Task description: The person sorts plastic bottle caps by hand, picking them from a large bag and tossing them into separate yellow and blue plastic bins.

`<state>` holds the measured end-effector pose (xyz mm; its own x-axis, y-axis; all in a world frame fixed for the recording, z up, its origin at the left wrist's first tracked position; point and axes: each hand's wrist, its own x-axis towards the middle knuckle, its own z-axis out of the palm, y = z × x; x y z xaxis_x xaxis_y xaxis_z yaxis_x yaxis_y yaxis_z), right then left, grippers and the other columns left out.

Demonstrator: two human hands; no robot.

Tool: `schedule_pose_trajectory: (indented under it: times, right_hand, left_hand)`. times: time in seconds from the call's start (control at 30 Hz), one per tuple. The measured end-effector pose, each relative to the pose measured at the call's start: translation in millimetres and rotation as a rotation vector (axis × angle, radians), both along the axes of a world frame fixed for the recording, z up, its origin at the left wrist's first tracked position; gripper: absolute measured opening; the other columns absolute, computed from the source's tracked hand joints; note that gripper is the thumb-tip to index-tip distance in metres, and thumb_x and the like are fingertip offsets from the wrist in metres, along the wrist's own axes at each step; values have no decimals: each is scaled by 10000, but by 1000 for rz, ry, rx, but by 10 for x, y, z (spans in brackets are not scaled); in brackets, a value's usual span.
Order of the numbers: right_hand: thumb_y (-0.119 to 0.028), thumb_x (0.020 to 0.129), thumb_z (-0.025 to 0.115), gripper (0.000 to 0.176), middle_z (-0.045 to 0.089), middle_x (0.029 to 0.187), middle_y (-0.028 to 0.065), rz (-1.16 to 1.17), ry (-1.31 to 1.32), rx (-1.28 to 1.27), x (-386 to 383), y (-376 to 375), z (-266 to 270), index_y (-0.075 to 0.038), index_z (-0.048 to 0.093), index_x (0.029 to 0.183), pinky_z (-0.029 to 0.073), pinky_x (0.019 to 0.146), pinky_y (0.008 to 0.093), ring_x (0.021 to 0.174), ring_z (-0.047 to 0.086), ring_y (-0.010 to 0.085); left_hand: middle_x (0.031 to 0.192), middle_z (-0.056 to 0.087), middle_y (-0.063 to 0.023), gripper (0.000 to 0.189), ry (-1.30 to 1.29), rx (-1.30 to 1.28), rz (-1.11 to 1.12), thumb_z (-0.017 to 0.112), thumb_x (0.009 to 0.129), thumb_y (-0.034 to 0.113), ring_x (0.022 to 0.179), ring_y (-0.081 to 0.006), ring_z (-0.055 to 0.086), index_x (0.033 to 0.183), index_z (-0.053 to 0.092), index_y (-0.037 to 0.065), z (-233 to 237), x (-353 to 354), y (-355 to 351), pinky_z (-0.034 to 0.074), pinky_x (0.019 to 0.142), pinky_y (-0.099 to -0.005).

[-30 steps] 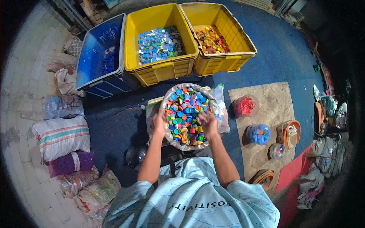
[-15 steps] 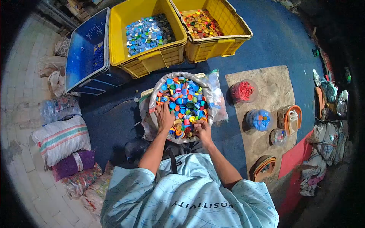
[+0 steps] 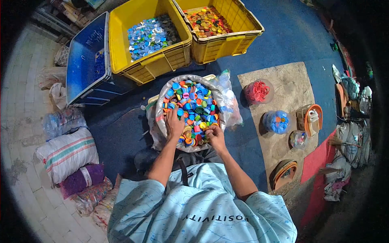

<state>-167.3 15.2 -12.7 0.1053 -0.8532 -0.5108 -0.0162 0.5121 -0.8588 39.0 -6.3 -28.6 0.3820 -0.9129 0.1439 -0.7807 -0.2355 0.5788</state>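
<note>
A round sack (image 3: pixel 224 103) with a rolled grey rim stands in front of me, filled with bottle caps (image 3: pixel 194 106) of many colours. My left hand (image 3: pixel 174 124) rests on the caps at the left side, its fingers stretched out and pointing away from me. At the lower right of the caps, my right hand (image 3: pixel 215 137) has its fingers bent together near a yellow cap. Whatever its fingertips hold, if anything, is too small to make out.
Beyond the sack stand a blue bin (image 3: pixel 87 60), a yellow bin (image 3: pixel 150 67) with blue and white caps, and another yellow bin (image 3: pixel 227 46) with orange and red caps. Stuffed sacks (image 3: pixel 71 152) lie left; containers sit on a brown mat (image 3: pixel 253 121) at right.
The view has shifted slightly, so the bins appear a little further left. My left hand's fingers have moved slightly among the caps; my right hand stays near the same spot.
</note>
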Motion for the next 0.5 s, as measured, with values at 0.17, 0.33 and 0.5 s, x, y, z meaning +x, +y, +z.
schedule_pose_trajectory:
  times: [0.17, 0.33, 0.5]
  right_hand:
    - [-182, 771, 682, 235, 558, 642, 79, 219, 452, -183, 248, -255, 363, -17, 534, 695, 436, 579, 355, 626, 549, 185]
    - [-176, 694, 735, 288, 599, 799, 141, 401, 607, -709, 497, -649, 202, -44, 581, 898, 393, 727, 441, 759, 531, 334]
    - [-68, 692, 687, 681, 612, 1101, 94, 655, 741, -822, 729, -924, 236, -125, 434, 1322, 349, 843, 447, 1016, 489, 324]
  left_hand:
    - [907, 553, -104, 378, 200, -100, 130, 723, 721, 86, 840, -254, 570, 1060, 566, 26, 75, -19, 144, 463, 719, -379]
    - [734, 516, -8, 221, 1425, 109, 422, 665, 756, -3, 524, -75, 428, 895, 511, 71, 268, -26, 360, 345, 464, -216]
    - [768, 510, -4, 131, 1709, 182, 433, 632, 826, 85, 573, -70, 440, 897, 522, 91, 431, 51, 644, 329, 473, -210]
